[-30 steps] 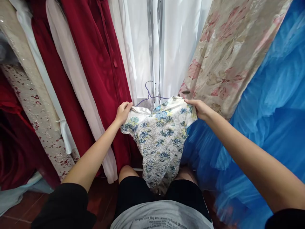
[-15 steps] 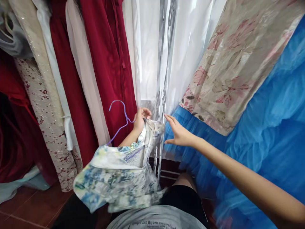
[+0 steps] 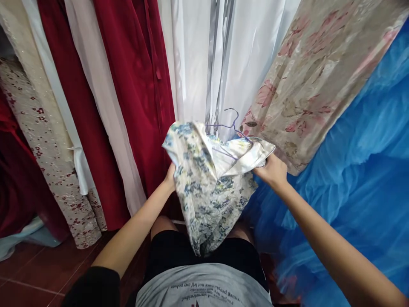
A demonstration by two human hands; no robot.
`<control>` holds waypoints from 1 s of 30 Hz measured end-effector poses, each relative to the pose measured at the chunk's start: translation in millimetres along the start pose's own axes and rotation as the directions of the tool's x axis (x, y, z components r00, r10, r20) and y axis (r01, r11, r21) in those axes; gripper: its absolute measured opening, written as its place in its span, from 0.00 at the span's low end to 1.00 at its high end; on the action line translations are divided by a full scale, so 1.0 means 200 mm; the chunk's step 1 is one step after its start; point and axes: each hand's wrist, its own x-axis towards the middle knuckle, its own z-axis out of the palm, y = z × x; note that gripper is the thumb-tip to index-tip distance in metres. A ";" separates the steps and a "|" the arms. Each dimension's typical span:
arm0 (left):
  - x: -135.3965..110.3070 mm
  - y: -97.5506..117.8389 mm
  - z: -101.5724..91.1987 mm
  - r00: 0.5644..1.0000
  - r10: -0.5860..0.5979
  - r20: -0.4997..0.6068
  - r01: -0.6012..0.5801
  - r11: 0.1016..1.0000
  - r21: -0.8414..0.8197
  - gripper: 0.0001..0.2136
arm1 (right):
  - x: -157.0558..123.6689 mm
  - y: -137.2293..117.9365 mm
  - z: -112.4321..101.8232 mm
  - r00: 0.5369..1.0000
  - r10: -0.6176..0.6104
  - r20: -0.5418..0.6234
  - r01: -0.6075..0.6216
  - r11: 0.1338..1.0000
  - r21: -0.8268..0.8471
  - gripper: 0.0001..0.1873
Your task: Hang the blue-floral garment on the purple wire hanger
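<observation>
A white top with a blue, green and yellow floral print (image 3: 207, 192) hangs in front of me on a purple wire hanger (image 3: 234, 124). The hanger's hook points up and away, free of any rail. My left hand (image 3: 171, 175) is at the top's left side, its fingers mostly hidden behind the cloth. On the opposite side, my right hand (image 3: 273, 169) is closed on the top's right shoulder edge. The neckline sags between the hands, and the lower part of the top drapes down over my lap.
Dark red dresses (image 3: 134, 94) and several pale ones hang at the left. White fabric (image 3: 194, 64) with grey ribbons hangs straight ahead. To the right are a beige floral dress (image 3: 303, 98) and blue tulle (image 3: 358, 192). Red-brown tiles (image 3: 28, 273) cover the floor.
My right hand, spread and apart from the top before, now grips its right shoulder. The top and hanger have turned and moved right, and my left hand has shifted left and down.
</observation>
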 end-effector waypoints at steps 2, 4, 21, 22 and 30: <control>-0.04 -0.12 -0.06 0.996 -0.045 -0.071 0.035 0.991 -0.128 0.35 | 0.06 -0.07 -0.04 1.000 0.003 -0.005 -0.003 1.000 -0.019 0.27; -0.08 -0.24 -0.08 0.977 -0.086 -0.193 0.039 0.971 -0.235 0.32 | 0.09 -0.16 -0.05 0.996 -0.090 -0.006 0.090 0.996 -0.009 0.27; -0.50 -0.49 0.30 0.907 -0.272 -0.321 0.197 0.949 -0.246 0.23 | -0.73 -0.42 0.53 0.952 0.206 0.225 -0.304 0.590 0.748 0.17; -0.51 -0.47 0.30 0.916 -0.269 -0.296 0.200 0.949 -0.243 0.22 | -0.77 -0.45 0.61 0.936 0.173 0.305 -0.349 0.551 0.758 0.16; -0.54 -0.36 0.29 0.939 -0.322 -0.119 0.275 0.914 -0.298 0.26 | -0.71 -0.41 0.65 0.866 0.085 0.492 -0.486 0.369 0.792 0.19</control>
